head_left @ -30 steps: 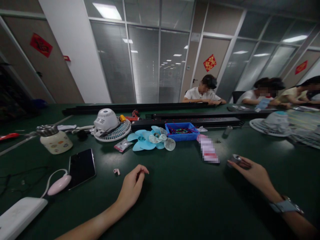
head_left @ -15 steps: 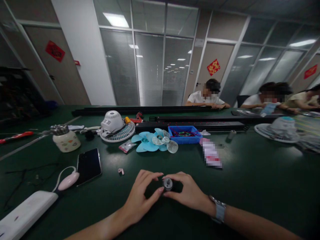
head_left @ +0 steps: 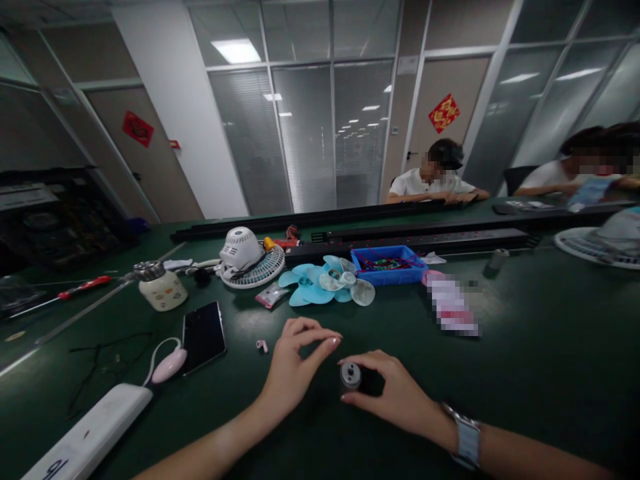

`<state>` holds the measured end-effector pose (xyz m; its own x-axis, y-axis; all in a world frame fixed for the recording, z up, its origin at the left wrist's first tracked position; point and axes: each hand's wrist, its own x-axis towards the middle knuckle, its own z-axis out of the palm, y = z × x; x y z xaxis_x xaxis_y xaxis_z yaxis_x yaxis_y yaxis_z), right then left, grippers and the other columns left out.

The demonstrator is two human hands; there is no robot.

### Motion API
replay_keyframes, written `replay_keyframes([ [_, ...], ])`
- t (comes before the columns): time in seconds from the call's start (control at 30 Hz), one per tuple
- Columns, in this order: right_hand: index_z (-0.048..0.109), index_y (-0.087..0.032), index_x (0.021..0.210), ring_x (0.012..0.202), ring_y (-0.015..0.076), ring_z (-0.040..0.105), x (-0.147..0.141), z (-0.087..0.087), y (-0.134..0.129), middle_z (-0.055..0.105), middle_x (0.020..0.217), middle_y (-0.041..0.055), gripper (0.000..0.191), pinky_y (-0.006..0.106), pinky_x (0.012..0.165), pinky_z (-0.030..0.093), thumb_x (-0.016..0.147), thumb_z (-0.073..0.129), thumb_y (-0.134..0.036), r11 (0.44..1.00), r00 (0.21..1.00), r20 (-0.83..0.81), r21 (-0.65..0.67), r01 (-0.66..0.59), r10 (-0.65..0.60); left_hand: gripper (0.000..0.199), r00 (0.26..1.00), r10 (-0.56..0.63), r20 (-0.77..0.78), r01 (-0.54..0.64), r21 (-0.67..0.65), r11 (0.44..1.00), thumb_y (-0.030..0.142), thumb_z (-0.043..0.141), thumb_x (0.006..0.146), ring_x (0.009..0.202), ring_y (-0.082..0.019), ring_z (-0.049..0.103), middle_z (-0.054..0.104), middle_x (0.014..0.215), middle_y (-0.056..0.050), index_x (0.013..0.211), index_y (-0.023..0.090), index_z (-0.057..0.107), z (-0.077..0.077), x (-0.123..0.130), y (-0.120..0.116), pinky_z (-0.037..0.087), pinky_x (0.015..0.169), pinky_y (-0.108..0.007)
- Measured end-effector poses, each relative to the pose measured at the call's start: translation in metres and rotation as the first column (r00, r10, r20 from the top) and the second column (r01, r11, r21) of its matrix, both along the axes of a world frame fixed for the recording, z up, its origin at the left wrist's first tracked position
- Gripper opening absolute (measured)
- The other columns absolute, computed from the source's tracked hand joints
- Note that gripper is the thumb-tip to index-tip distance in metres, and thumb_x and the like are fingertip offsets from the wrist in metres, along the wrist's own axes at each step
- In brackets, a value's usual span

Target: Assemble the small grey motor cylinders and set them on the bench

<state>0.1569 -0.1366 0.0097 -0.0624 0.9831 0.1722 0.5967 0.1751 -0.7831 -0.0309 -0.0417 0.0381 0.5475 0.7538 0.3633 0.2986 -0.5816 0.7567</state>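
A small round metal motor (head_left: pixel 351 378) stands on the green table, its flat top with dark holes facing up. My right hand (head_left: pixel 387 387) grips it between thumb and fingers from the right; a watch is on that wrist. Up and left of the motor is my left hand (head_left: pixel 300 353), thumb and fingertips pinched together and apart from the motor. Whatever lies between those fingertips is too small to make out. An earbud (head_left: pixel 262 346) lies left of my left hand. Beyond both hands rest blue and clear fan blades (head_left: pixel 320 283).
On the left are a phone (head_left: pixel 204 337), a white power strip (head_left: pixel 95 427) and a floral jar (head_left: pixel 164 291). Behind stand a fan head (head_left: pixel 241 250), a blue parts tray (head_left: pixel 395 272) and long black rails (head_left: pixel 425 237). Another metal cylinder (head_left: pixel 497 263) stands right. People sit across the table.
My left hand has drawn away from the motor, up and left, its fingers closing to a pinch. The dark bit on the motor's top no longer shows. The view has turned slightly left.
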Motion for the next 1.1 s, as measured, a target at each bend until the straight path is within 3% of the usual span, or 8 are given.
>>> replay_keyframes([
  [0.23, 0.065, -0.032, 0.114, 0.100, 0.0183, 0.054, -0.005, 0.004, -0.001, 0.062, 0.107, -0.0028, 0.040, 0.034, 0.090, 0.042, 0.077, 0.077, -0.041, 1.000, 0.999, 0.041, -0.009, -0.007, 0.007, 0.020, 0.945, 0.037, -0.324, -0.026, 0.038, 0.999, 0.043, 0.065, 0.084, 0.091, -0.026, 0.050, 0.060, 0.088, -0.006, 0.100, 0.038, 0.075, -0.033, -0.006, 0.012, 0.040, 0.083, -0.042],
  [0.37, 0.065, -0.032, 0.115, 0.105, 0.0192, 0.053, 0.010, 0.010, -0.004, 0.061, 0.110, -0.0018, 0.040, 0.035, 0.093, 0.043, 0.078, 0.076, -0.045, 0.998, 0.996, 0.061, 0.016, 0.065, -0.066, 0.049, 0.971, 0.130, -0.198, -0.123, 0.051, 0.991, 0.045, 0.063, 0.084, 0.097, -0.025, 0.049, 0.056, 0.100, -0.005, 0.132, 0.035, 0.056, -0.039, -0.009, 0.012, 0.041, 0.090, -0.043],
  [0.47, 0.062, -0.030, 0.121, 0.111, 0.0206, 0.052, 0.059, 0.009, -0.017, 0.059, 0.118, 0.0007, 0.046, 0.037, 0.098, 0.043, 0.083, 0.066, -0.055, 0.968, 0.966, 0.086, 0.082, 0.239, -0.245, 0.056, 0.969, 0.225, -0.098, -0.230, -0.041, 0.972, 0.046, 0.051, 0.091, 0.101, -0.023, 0.051, 0.054, 0.109, -0.005, 0.144, 0.031, 0.039, -0.038, -0.010, 0.011, 0.043, 0.091, -0.041],
  [0.53, 0.062, -0.025, 0.120, 0.110, 0.0238, 0.054, 0.110, 0.002, -0.034, 0.059, 0.119, 0.0043, 0.058, 0.041, 0.098, 0.044, 0.080, 0.061, -0.067, 0.894, 0.895, 0.096, 0.164, 0.417, -0.435, 0.055, 0.968, 0.240, -0.067, -0.246, -0.103, 0.964, 0.046, 0.046, 0.093, 0.098, -0.022, 0.053, 0.055, 0.109, -0.007, 0.144, 0.027, 0.039, -0.038, -0.010, 0.011, 0.045, 0.086, -0.038],
  [0.67, 0.068, -0.017, 0.105, 0.096, 0.0321, 0.060, 0.212, -0.013, -0.078, 0.064, 0.107, 0.0117, 0.083, 0.047, 0.086, 0.049, 0.061, 0.056, -0.086, 0.618, 0.587, 0.195, 0.292, 0.730, -0.786, 0.048, 0.974, 0.225, -0.022, -0.226, -0.162, 0.961, 0.048, 0.045, 0.092, 0.085, -0.020, 0.057, 0.059, 0.101, -0.006, 0.132, 0.021, 0.049, -0.038, -0.008, 0.013, 0.048, 0.075, -0.034],
  [0.8, 0.068, -0.019, 0.103, 0.089, 0.0328, 0.063, 0.263, -0.021, -0.108, 0.066, 0.100, 0.0114, 0.079, 0.045, 0.074, 0.052, 0.062, 0.054, -0.085, 0.541, 0.469, 0.296, 0.249, 0.803, -0.832, 0.047, 0.967, 0.255, -0.012, -0.252, -0.184, 0.950, 0.050, 0.046, 0.091, 0.077, -0.019, 0.057, 0.059, 0.093, -0.003, 0.126, 0.019, 0.049, -0.039, -0.006, 0.013, 0.048, 0.070, -0.033],
  [0.97, 0.064, -0.015, 0.111, 0.093, 0.0359, 0.062, 0.261, -0.021, -0.109, 0.065, 0.105, 0.0146, 0.091, 0.048, 0.076, 0.051, 0.058, 0.053, -0.087, 0.537, 0.470, 0.297, 0.210, 0.817, -0.831, 0.045, 0.967, 0.256, -0.005, -0.253, -0.177, 0.951, 0.048, 0.046, 0.091, 0.072, -0.017, 0.056, 0.056, 0.090, -0.002, 0.124, 0.019, 0.048, -0.037, -0.008, 0.011, 0.047, 0.067, -0.032],
  [1.1, 0.044, -0.010, 0.138, 0.124, 0.0378, 0.042, 0.205, 0.000, -0.094, 0.044, 0.137, 0.0177, 0.091, 0.056, 0.103, 0.033, 0.074, 0.050, -0.076, 0.475, 0.368, 0.301, 0.599, 0.645, -0.880, 0.043, 0.971, 0.239, 0.013, -0.233, -0.187, 0.954, 0.046, 0.045, 0.092, 0.071, -0.017, 0.056, 0.056, 0.089, -0.001, 0.125, 0.019, 0.047, -0.036, -0.008, 0.010, 0.046, 0.066, -0.031],
])
